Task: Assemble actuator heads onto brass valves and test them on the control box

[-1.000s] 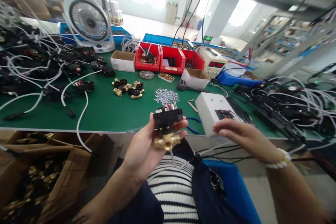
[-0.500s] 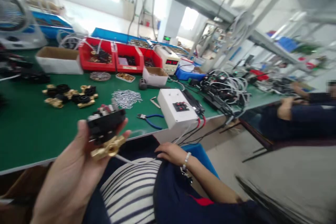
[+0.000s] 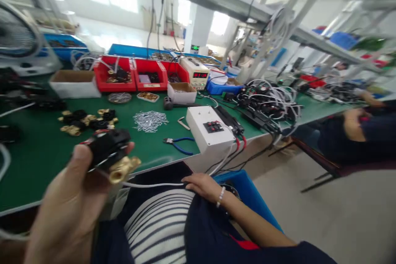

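My left hand [image 3: 66, 204] is closed round a valve assembly [image 3: 111, 154]: a black plastic top on a brass body with an open brass port facing me. A white cable [image 3: 154, 184] runs from the assembly across my lap. My right hand [image 3: 202, 185], with a bead bracelet on the wrist, rests on my lap at the cable's far end; its fingers touch or pinch the cable. Both hands are in front of the green table edge [image 3: 161, 161].
On the table lie several brass-and-black valves [image 3: 88, 120], a pile of metal clips [image 3: 150, 120], blue-handled pliers [image 3: 179, 144], a white switch box [image 3: 210, 128], red bins [image 3: 136, 75], a power supply [image 3: 194, 72]. A blue bin [image 3: 244, 189] stands by my right knee. Another person's arm [image 3: 359, 126] is at right.
The view swung right. My right hand dropped from near the white box to my lap and reached the white cable. My left hand kept the valve assembly and tilted it.
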The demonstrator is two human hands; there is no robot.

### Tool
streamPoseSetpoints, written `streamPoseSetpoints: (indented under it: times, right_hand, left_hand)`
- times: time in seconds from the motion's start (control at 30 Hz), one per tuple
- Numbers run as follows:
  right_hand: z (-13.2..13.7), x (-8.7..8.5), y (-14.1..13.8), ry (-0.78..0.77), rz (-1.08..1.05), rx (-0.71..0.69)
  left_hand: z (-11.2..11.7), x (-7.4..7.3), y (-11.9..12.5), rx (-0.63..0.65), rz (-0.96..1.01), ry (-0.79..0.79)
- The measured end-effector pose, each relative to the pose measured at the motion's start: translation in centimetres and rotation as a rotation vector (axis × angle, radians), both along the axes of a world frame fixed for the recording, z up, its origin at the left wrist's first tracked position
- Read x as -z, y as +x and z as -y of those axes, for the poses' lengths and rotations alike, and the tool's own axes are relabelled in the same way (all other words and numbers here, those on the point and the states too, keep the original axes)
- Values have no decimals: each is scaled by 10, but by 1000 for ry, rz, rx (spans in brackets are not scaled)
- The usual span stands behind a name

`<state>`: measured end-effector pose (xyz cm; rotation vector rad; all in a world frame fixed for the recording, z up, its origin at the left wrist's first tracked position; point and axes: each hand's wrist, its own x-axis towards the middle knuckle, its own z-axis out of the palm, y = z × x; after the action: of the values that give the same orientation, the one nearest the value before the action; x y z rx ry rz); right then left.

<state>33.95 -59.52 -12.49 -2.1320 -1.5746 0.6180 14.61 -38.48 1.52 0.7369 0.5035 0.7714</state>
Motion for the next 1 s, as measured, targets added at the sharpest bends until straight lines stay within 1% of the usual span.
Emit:
streamPoseSetpoints:
  times: [0.07,0.17,0.23,0.3,0.37,0.4,0.47,0.5,0.53,0.57,0.63,0.67,0.7,0.73,0.77,0.8,0.83,0.87,0.9,0.93,0.97,1.0]
  right_hand:
    - [0,4,2,60,-31,25]
    - [2,4,5,135,-91,85]
    - [5,-3,7,189,-224,201]
    - [8,-18,8,307,-479,386]
    - [12,-43,12,502,-759,535]
    - [16,-58,14,613,-854,556]
    - [29,-95,21,816,-944,526]
    - [39,-116,24,895,-954,484]
    - [50,-136,26,967,-934,451]
    - [62,-157,25,1043,-890,429]
    - [85,-193,19,1176,-749,452]
    - [95,-207,13,1239,-651,479]
    - [103,-217,6,1289,-539,513]
    - [109,-221,0,1331,-418,556]
    - [114,-219,-4,1343,-301,590]
    - [118,-211,-7,1309,-199,619]
    - [122,-196,-7,1232,-121,653]
    - [126,-176,-5,1091,-82,664]
    - [130,-151,-1,891,-70,698]
    - [136,-122,5,660,-85,757]
    - [145,-91,13,457,-114,861]
    - [156,-60,20,317,-140,1024]
  left_hand:
    - [8,-4,-1,-11,-37,77]
    - [16,-4,3,-5,-57,140]
    - [20,-2,5,-7,-71,179]
    - [23,-1,6,-2,-81,202]
    - [28,-1,6,12,-80,195]
    - [31,-1,7,19,-86,182]
    - [40,0,10,54,-124,134]
    - [45,2,12,104,-151,103]
    - [50,6,15,182,-187,72]
    - [55,11,18,292,-223,54]
    - [64,24,24,540,-335,96]
    - [68,32,27,644,-417,175]
    - [72,41,29,745,-510,270]
    - [75,51,31,843,-593,361]
    - [77,60,33,931,-659,433]
    - [79,69,35,987,-707,485]
    - [81,78,38,1015,-735,519]
    - [82,87,40,987,-747,549]
    - [82,95,44,944,-740,556]
    - [83,102,47,883,-718,551]
    - [83,108,51,823,-687,536]
    - [84,113,56,782,-648,514]
